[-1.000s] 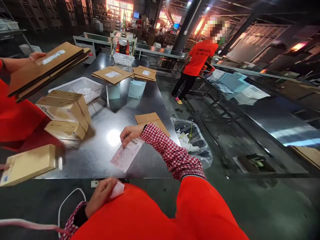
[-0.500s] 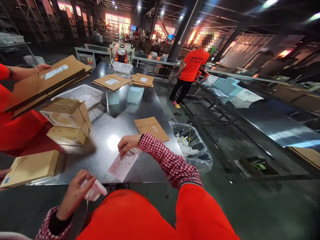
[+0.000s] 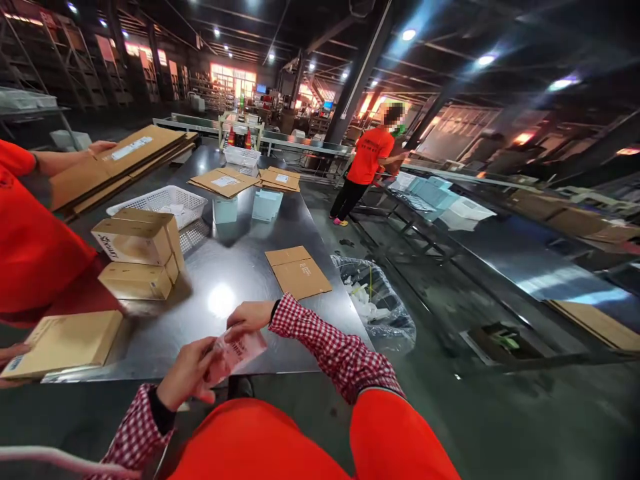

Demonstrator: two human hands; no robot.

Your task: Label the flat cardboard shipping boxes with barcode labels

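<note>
Hands raised together, left hand (image 3: 187, 370), right hand (image 3: 249, 315), fingers pinching slip (image 3: 235, 351)

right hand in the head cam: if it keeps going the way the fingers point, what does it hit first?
The right hand points left and slightly down, pinching the printed slip. Straight on, it would probably first meet the left hand holding the same slip; depth is hard to judge.

Red-and-white checked sleeves (image 3: 330, 343) over orange clothing (image 3: 280, 447); pink-tinted printed slip (image 3: 237, 350) between the hands; brown cardboard boxes (image 3: 137, 257) and flat sheets (image 3: 299, 272) on a grey reflective metal table (image 3: 240, 267); white mesh basket (image 3: 163, 201).
</note>
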